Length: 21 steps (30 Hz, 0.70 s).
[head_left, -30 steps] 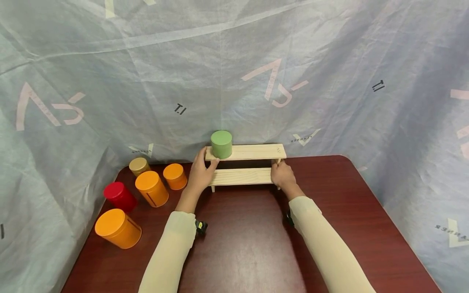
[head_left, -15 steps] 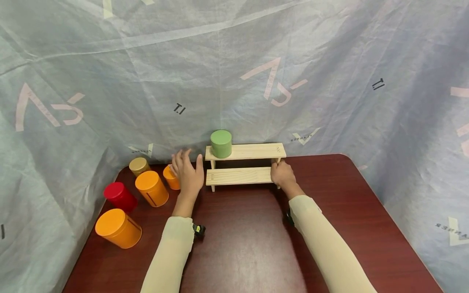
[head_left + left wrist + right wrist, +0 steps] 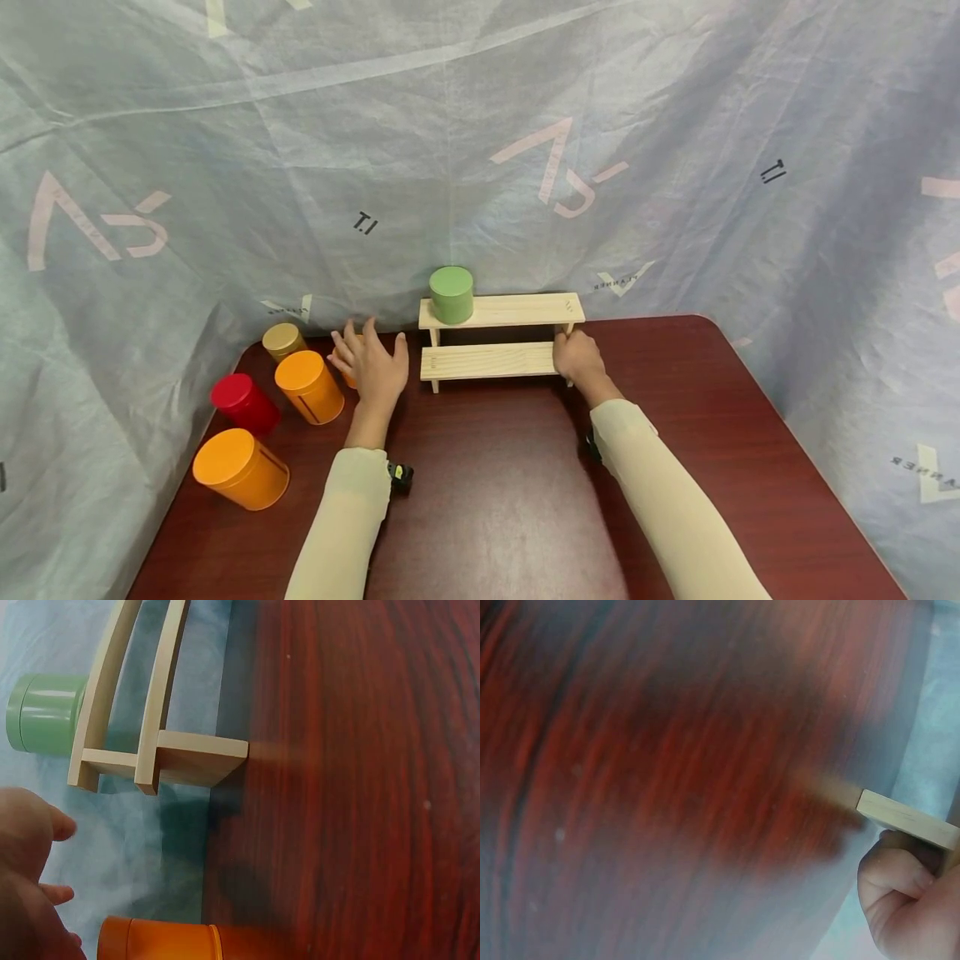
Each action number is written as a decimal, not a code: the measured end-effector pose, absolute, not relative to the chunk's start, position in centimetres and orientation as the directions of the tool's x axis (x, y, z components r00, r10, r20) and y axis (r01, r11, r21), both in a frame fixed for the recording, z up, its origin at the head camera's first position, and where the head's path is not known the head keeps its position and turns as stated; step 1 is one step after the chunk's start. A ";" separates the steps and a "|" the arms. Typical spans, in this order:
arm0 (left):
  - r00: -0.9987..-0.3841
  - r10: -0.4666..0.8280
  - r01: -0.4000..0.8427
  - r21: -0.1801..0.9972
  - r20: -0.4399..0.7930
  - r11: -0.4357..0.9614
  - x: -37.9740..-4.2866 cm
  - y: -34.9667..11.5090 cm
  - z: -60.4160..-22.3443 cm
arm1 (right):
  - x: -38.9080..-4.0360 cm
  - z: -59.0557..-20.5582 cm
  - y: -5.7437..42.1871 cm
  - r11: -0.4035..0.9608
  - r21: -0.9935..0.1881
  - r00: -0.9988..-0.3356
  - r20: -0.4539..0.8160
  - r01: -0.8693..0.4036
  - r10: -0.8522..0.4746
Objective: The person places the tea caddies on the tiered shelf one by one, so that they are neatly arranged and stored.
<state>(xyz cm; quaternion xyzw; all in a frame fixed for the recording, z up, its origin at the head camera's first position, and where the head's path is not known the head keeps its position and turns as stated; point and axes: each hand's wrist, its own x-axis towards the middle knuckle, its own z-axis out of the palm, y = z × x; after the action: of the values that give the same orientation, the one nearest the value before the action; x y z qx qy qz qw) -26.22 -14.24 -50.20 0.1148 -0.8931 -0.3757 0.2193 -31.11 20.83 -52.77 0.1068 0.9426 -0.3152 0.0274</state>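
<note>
A two-tier wooden shelf [image 3: 495, 360] stands at the back of the table, with a green round tin [image 3: 452, 296] on the left end of its upper board. My right hand [image 3: 579, 357] grips the shelf's right end, fingers curled at the lower board; the right wrist view shows the curled hand [image 3: 900, 892] against a wooden leg [image 3: 904, 814]. Spread fingers mark my left hand [image 3: 375, 367], which hovers over the small orange tin [image 3: 349, 380] and hides most of it. In the left wrist view an orange tin [image 3: 161, 941] lies below that hand [image 3: 30, 877].
Left of my left hand stand a gold tin [image 3: 283, 340], a mid-sized orange tin [image 3: 311, 387], a red tin [image 3: 245, 402] and a large orange tin [image 3: 242, 469]. A grey cloth [image 3: 450, 167] hangs behind the dark red table [image 3: 495, 483].
My left hand has let go of the shelf's left end and moved left, fingers spread, over the small orange tin. The right hand keeps its place on the shelf.
</note>
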 end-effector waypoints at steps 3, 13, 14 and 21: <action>-0.874 -0.396 -0.067 0.736 0.282 0.673 -26.3 -14.3 -50.4 | -31.2 -52.8 20.8 0.774 -0.596 -0.977 -0.123 0.215 0.176; -0.837 -0.497 -0.077 0.852 0.226 0.517 -26.4 -14.6 -50.5 | -31.3 -52.7 20.7 0.759 -0.614 -0.976 -0.140 0.218 0.167; -0.836 -0.504 -0.079 0.861 0.217 0.502 -26.4 -14.6 -50.5 | -31.3 -52.7 20.7 0.761 -0.612 -0.976 -0.136 0.218 0.170; -0.802 -0.577 -0.101 0.918 0.153 0.384 -26.6 -14.8 -51.1 | -31.3 -52.6 20.6 0.775 -0.590 -0.973 -0.143 0.229 0.179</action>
<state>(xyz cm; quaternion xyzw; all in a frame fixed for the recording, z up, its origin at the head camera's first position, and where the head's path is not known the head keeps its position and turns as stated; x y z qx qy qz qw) -26.60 -14.79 -51.11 0.2123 -0.7989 -0.5127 0.2322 -31.29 20.63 -52.56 0.1082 0.9412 -0.3177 0.0394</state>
